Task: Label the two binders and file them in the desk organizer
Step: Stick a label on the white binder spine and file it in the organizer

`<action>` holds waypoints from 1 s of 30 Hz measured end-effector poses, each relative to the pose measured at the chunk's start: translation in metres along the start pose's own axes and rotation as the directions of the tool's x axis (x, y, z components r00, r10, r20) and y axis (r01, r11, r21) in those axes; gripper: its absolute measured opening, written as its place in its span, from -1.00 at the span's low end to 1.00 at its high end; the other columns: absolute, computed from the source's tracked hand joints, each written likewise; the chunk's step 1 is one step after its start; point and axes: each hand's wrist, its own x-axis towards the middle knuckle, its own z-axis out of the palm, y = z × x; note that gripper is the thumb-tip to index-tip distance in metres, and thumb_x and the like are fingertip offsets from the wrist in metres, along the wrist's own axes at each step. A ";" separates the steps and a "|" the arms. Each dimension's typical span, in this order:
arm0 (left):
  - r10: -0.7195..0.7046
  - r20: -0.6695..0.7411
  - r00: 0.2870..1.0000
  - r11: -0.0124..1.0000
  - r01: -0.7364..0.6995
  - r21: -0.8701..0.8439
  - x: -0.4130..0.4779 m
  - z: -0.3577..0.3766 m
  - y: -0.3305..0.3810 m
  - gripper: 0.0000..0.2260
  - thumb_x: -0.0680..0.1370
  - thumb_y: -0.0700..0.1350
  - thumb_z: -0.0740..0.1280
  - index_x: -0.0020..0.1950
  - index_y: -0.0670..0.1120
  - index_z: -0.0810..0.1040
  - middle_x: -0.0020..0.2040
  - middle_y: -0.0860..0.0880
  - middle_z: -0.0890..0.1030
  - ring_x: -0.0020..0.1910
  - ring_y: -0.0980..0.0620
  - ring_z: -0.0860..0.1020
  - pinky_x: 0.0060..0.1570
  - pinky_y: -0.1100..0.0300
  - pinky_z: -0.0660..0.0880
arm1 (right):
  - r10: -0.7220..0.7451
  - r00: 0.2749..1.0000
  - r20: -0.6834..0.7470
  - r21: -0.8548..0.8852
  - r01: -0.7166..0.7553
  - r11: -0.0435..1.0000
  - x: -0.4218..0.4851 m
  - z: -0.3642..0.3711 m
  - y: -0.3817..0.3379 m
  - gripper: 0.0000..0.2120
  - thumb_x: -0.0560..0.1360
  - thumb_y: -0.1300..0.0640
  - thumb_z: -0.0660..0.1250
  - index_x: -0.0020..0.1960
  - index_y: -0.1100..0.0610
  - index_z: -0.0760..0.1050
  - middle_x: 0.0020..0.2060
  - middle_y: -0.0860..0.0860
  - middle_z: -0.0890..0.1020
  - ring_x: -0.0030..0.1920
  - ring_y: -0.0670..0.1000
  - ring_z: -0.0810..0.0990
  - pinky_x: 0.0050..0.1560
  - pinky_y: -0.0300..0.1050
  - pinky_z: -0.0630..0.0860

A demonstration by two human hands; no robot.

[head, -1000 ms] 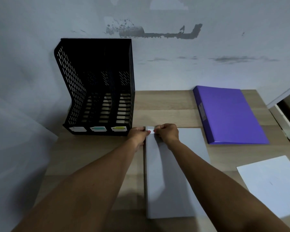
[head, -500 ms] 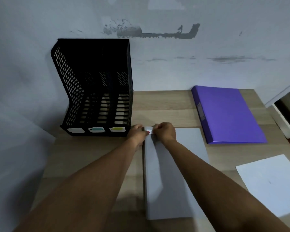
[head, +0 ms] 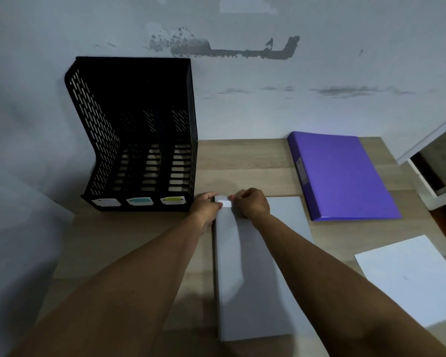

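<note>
Both hands, left and right, pinch the label between them, likely to seat it squarely on the grey binder corner.

A grey binder lies flat just right of the black, empty desk organizer, a small white label at its far spine corner; a purple binder lies flat further right.
</note>
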 end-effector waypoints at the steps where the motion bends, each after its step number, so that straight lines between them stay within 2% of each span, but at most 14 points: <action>1: 0.000 -0.002 1.000 1.000 0.000 0.006 0.001 0.000 -0.001 -0.62 0.56 -0.24 0.32 0.37 -0.05 0.48 0.30 -0.18 0.55 0.21 -0.18 0.56 0.04 0.02 0.56 | -0.006 1.000 0.006 -0.016 0.006 1.000 0.001 0.001 0.001 -0.79 0.41 -0.05 0.46 -0.21 0.03 0.49 -0.12 0.04 0.65 -0.01 0.08 0.61 0.07 -0.02 0.53; 5: 0.009 -0.008 1.000 1.000 -0.008 0.022 0.000 0.000 -0.001 -0.62 0.56 -0.23 0.32 0.37 -0.04 0.47 0.31 -0.18 0.54 0.18 -0.16 0.57 -0.10 0.09 0.51 | -0.016 1.000 -0.007 -0.089 0.016 0.996 0.003 0.004 0.003 -0.68 0.34 -0.02 0.51 0.01 0.08 0.55 -0.06 0.03 0.65 -0.01 0.05 0.60 0.01 -0.07 0.51; 9: 0.024 -0.004 1.000 0.998 -0.024 0.053 -0.001 0.000 0.000 -0.62 0.56 -0.24 0.31 0.38 -0.05 0.46 0.31 -0.17 0.53 0.14 -0.14 0.57 -0.19 0.14 0.50 | -0.008 0.999 -0.040 -0.094 0.005 0.996 0.004 0.005 0.004 -0.65 0.37 -0.03 0.49 0.09 0.07 0.54 0.02 0.04 0.65 0.08 0.08 0.60 0.07 -0.06 0.50; 12: 0.030 -0.009 1.000 0.997 -0.029 0.073 0.001 0.000 -0.002 -0.64 0.56 -0.23 0.32 0.36 -0.04 0.47 0.31 -0.17 0.52 0.18 -0.15 0.57 -0.16 0.12 0.52 | -0.014 0.999 -0.042 -0.083 0.011 0.996 0.006 0.005 0.004 -0.56 0.38 -0.01 0.49 0.21 0.05 0.49 0.12 0.02 0.62 0.16 0.09 0.57 0.14 -0.05 0.50; 14: 0.038 -0.016 0.999 0.995 -0.036 0.089 0.003 0.000 -0.003 -0.65 0.56 -0.22 0.32 0.34 -0.05 0.48 0.29 -0.17 0.54 0.17 -0.16 0.58 -0.09 0.06 0.58 | -0.021 0.999 -0.046 -0.095 0.017 0.995 0.009 0.006 0.004 -0.62 0.39 -0.03 0.47 0.17 0.03 0.54 0.10 0.02 0.65 0.12 0.08 0.59 0.15 0.00 0.53; 17: 0.052 -0.029 0.998 0.992 -0.049 0.120 0.004 0.001 -0.003 -0.66 0.54 -0.20 0.33 0.32 -0.04 0.50 0.29 -0.16 0.56 0.17 -0.17 0.59 0.13 -0.08 0.59 | -0.031 0.998 -0.052 -0.115 0.025 0.993 0.011 0.008 0.006 -0.73 0.40 -0.03 0.44 0.07 0.03 0.61 0.02 0.04 0.69 0.05 0.08 0.62 0.07 -0.06 0.53; 21: 0.057 -0.047 0.997 0.984 -0.048 0.169 0.002 0.001 -0.002 -0.64 0.55 -0.18 0.32 0.35 -0.04 0.48 0.32 -0.15 0.53 0.20 -0.17 0.57 0.18 -0.10 0.57 | -0.054 0.996 -0.070 -0.138 0.044 0.989 0.009 0.009 0.007 -0.79 0.49 0.04 0.32 0.07 0.04 0.62 0.08 0.06 0.68 0.10 0.11 0.60 0.03 -0.11 0.46; 23: 0.045 -0.059 0.997 0.982 -0.033 0.186 0.001 0.002 -0.001 -0.61 0.56 -0.16 0.32 0.39 -0.06 0.45 0.34 -0.16 0.52 0.24 -0.18 0.55 0.21 -0.09 0.55 | -0.058 0.997 -0.048 -0.140 0.051 0.989 0.007 0.009 0.009 -0.77 0.51 0.01 0.29 0.11 0.05 0.60 0.11 0.07 0.66 0.12 0.12 0.58 0.01 -0.13 0.42; 25: 0.025 -0.071 0.997 0.982 -0.011 0.190 0.000 0.002 -0.002 -0.59 0.56 -0.14 0.33 0.42 -0.07 0.42 0.33 -0.16 0.52 0.24 -0.18 0.54 0.21 -0.10 0.55 | -0.072 0.997 0.005 -0.141 0.072 0.987 0.006 0.009 0.011 -0.66 0.48 -0.05 0.36 0.20 0.07 0.55 0.16 0.07 0.63 0.17 0.11 0.57 0.09 -0.08 0.45; 27: 0.016 -0.077 0.997 0.982 -0.001 0.187 -0.002 0.003 -0.002 -0.59 0.56 -0.13 0.35 0.41 -0.08 0.44 0.31 -0.16 0.54 0.24 -0.18 0.56 0.21 -0.09 0.55 | -0.079 0.997 0.015 -0.143 0.080 0.986 0.004 0.007 0.013 -0.59 0.44 -0.03 0.42 0.26 0.06 0.52 0.19 0.06 0.62 0.21 0.11 0.56 0.21 -0.03 0.48; 30: 0.029 -0.078 0.997 0.981 -0.014 0.196 0.000 0.004 -0.003 -0.67 0.53 -0.12 0.36 0.29 -0.12 0.58 0.22 -0.16 0.64 0.15 -0.18 0.62 0.18 -0.09 0.58 | -0.084 0.995 -0.050 -0.107 0.078 0.991 0.002 0.006 0.015 -0.70 0.51 0.09 0.33 0.23 0.05 0.56 0.22 0.06 0.61 0.23 0.10 0.55 0.26 -0.06 0.45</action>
